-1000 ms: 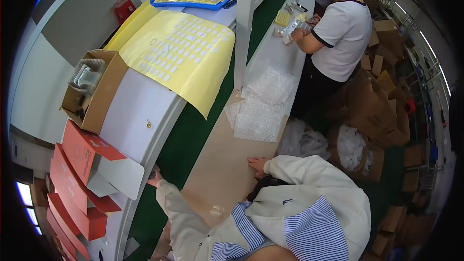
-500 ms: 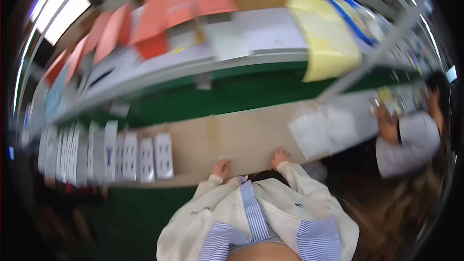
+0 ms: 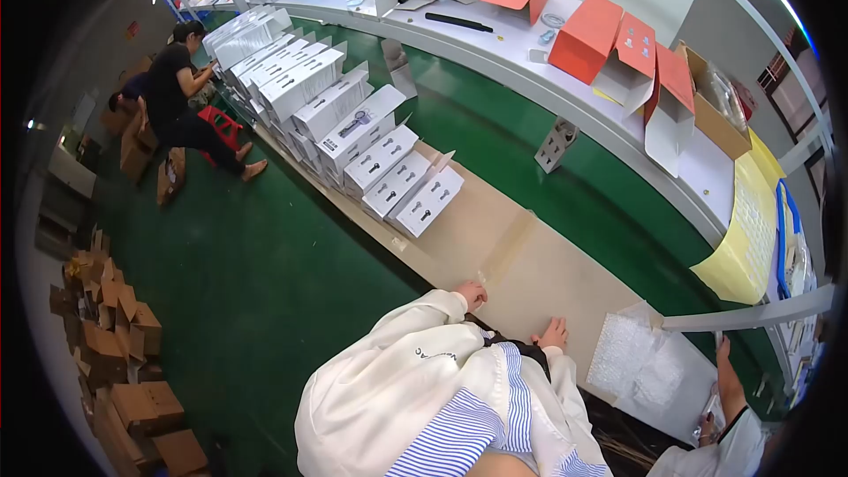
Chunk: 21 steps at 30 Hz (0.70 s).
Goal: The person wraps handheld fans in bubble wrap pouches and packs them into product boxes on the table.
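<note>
My left hand rests at the front edge of the cardboard-covered bench, its fingers loosely bent and holding nothing that I can see. Just beyond its fingertips, a strip of brown tape crosses the cardboard. My right hand lies on the same surface, farther right, fingers apart and nothing in them. To the right of that hand is a sheet of bubble wrap. Several white printed boxes stand in rows to the left, apart from both hands.
Orange boxes and a yellow sheet lie on the raised shelf. A co-worker's arm is at the right. Another person sits at the far left. Brown cartons are piled on the green floor.
The view has swung left, bringing the rows of white boxes, the floor and people at the left into sight. Both hands remain at the bench's front edge.
</note>
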Motion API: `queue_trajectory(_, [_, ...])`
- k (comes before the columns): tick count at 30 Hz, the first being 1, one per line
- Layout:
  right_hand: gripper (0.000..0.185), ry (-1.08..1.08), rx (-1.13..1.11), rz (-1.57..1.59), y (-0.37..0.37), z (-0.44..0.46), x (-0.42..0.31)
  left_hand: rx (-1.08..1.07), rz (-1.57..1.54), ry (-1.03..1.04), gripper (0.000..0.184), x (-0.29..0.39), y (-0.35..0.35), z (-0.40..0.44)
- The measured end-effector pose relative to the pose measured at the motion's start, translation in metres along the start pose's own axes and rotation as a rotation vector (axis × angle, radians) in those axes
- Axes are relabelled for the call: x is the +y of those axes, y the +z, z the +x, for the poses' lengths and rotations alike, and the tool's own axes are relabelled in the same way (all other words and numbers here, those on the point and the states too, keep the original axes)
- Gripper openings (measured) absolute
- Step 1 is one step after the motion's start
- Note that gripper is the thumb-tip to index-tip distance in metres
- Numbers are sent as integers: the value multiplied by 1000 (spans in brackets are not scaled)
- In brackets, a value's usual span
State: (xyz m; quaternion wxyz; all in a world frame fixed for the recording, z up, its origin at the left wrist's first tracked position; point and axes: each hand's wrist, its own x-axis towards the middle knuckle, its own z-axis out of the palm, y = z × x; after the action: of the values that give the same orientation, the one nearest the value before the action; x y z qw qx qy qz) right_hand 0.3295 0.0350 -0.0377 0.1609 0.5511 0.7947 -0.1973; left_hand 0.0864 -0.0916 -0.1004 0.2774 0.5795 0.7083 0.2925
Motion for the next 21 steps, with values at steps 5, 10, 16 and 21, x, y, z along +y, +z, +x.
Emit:
queue_trajectory(5, [78, 15, -2, 20, -10, -13, -7, -41, -43, -33, 8, -7, 2, 4])
queue_trajectory(10, [81, -3, 16, 73, 1, -1, -3, -78, -131, -82, 13, -2, -7, 7])
queue_trajectory(16, [82, 38, 17, 84, 2, 1, -5, -110, -175, -72, 14, -16, 1, 13])
queue_trajectory(21, [78, 60, -6, 42, -4, -3, -11, -151, -235, -98, 14, -21, 1, 15])
